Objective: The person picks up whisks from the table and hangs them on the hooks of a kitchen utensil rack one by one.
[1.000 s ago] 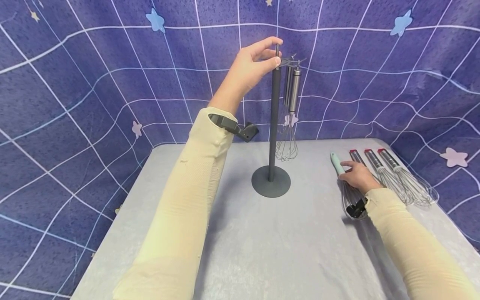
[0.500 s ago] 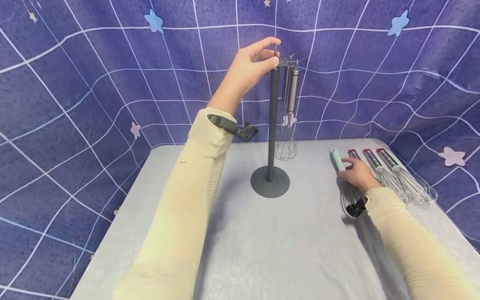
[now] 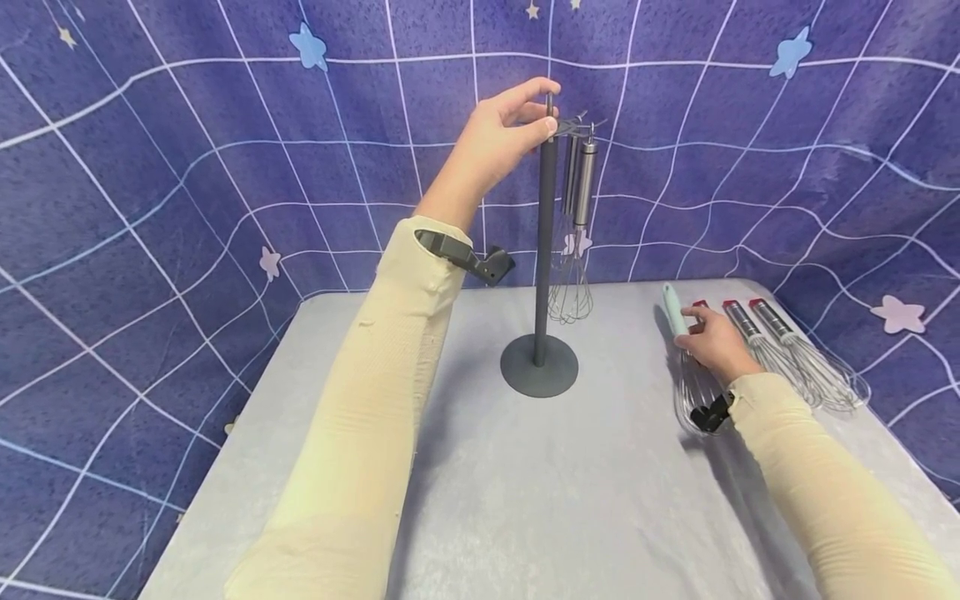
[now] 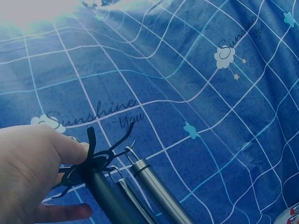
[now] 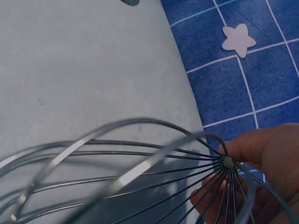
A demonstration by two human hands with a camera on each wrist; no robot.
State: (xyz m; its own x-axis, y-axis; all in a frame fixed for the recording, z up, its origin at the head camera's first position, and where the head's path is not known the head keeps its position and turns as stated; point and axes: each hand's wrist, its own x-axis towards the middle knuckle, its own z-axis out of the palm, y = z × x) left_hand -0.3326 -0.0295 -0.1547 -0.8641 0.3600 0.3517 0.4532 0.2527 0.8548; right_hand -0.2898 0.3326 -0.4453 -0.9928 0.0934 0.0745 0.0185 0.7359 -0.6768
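Note:
My left hand [image 3: 502, 129] holds the top of a dark utensil stand [image 3: 543, 250], thumb at the ring of hooks [image 4: 96, 162] and the forefinger over the rod's tip. On those hooks hang metal-handled whisks [image 3: 585, 183], handles up and wires down. Off to the right, my right hand [image 3: 716, 346] pinches a whisk with a mint-green handle [image 3: 674, 312] low on that handle. In the right wrist view its wire loops [image 5: 140, 158] spread across the foreground, and the thumb and fingers show behind the wires. The handle slants up and away; the wires point toward me.
Several whisks with red-tipped handles [image 3: 780, 318] lie side by side to the right of my right hand, one partly hidden by it. The stand's round base [image 3: 540, 379] rests on the grey table [image 3: 585, 500]. A blue starry curtain [image 3: 375, 167] surrounds the table's back and sides.
The mint-handled whisk has shifted slightly up and its handle end rises a little in my right hand. My left hand keeps its hold on the stand.

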